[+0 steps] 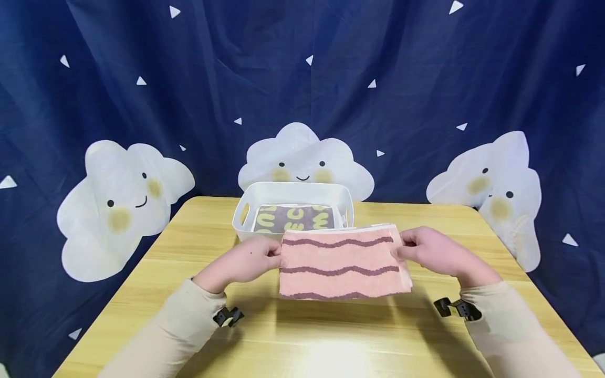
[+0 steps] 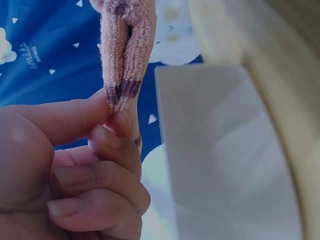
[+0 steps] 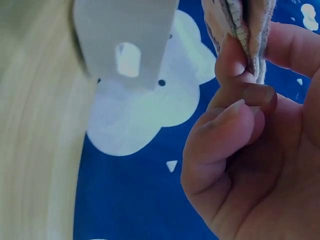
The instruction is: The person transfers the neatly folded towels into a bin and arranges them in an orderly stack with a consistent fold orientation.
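A folded pink towel with wavy maroon stripes hangs above the wooden table, just in front of a white plastic basket. My left hand pinches its left edge; the left wrist view shows thumb and forefinger clamped on the folded pink towel. My right hand pinches the right edge, and the right wrist view shows the layered pink towel between its fingers. Inside the basket lies a folded brown towel with yellow letters.
A dark blue curtain printed with white clouds hangs behind the table. The white plastic basket is close beside my left hand, and the same basket shows its handle hole in the right wrist view.
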Action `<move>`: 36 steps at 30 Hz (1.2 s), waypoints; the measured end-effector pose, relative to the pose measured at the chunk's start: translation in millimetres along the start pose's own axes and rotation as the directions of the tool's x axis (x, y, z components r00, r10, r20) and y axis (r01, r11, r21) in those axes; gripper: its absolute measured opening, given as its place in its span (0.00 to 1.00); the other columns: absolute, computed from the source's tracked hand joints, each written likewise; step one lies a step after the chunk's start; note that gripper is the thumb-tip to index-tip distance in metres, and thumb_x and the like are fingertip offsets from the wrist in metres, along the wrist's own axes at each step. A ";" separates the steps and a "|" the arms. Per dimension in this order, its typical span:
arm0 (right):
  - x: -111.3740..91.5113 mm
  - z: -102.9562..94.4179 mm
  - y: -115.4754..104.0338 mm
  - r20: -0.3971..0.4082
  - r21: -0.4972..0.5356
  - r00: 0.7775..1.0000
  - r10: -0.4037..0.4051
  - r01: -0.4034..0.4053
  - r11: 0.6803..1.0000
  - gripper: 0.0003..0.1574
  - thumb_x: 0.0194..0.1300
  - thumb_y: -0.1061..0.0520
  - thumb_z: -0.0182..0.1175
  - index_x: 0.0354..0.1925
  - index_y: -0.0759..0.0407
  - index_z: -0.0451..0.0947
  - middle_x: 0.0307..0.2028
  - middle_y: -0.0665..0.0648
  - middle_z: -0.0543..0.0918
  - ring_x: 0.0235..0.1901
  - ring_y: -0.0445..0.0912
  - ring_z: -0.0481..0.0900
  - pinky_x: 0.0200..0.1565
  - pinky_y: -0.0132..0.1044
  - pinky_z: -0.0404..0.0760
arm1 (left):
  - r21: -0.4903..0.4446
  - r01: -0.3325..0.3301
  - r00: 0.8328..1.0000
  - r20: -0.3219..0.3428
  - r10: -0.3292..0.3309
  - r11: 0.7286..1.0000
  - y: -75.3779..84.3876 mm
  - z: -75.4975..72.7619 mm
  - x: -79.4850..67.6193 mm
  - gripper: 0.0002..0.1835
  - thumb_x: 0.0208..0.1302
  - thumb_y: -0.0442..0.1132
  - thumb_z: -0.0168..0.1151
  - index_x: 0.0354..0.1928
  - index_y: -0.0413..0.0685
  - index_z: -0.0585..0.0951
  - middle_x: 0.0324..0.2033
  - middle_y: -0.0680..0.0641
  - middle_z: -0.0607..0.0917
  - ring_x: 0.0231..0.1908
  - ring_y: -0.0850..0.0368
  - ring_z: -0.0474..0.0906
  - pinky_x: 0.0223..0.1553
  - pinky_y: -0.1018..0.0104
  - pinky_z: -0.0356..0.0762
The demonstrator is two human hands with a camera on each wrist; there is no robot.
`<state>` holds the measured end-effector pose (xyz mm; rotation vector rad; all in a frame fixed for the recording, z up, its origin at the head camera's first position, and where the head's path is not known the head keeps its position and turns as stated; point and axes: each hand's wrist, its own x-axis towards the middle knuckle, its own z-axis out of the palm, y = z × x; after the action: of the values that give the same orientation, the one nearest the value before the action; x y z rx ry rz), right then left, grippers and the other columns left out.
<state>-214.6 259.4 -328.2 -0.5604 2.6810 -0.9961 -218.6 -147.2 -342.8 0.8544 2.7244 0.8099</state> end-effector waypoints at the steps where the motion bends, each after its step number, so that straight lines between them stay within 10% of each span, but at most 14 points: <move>1: 1.7 -1.1 -2.5 -0.004 0.000 1.000 0.006 -0.006 1.000 0.11 0.70 0.52 0.61 0.44 0.55 0.85 0.29 0.49 0.83 0.24 0.45 0.70 0.28 0.36 0.71 | 0.003 0.004 1.000 -0.002 -0.004 1.000 0.4 -4.5 0.4 0.19 0.71 0.44 0.63 0.21 0.54 0.71 0.16 0.58 0.65 0.19 0.63 0.62 0.24 0.66 0.63; 36: 137.0 8.5 -39.3 -0.071 0.080 0.985 0.158 -0.152 0.985 0.16 0.69 0.50 0.55 0.44 0.57 0.84 0.46 0.56 0.82 0.42 0.53 0.75 0.37 0.42 0.76 | -0.039 0.289 0.945 -0.151 -0.291 0.957 -78.6 -85.6 55.7 0.16 0.78 0.44 0.51 0.31 0.43 0.73 0.28 0.47 0.70 0.32 0.49 0.69 0.33 0.60 0.66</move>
<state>-324.6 168.7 -319.0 -0.2991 2.6915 -1.0884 -328.7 -207.7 -314.3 0.3838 2.8766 0.8641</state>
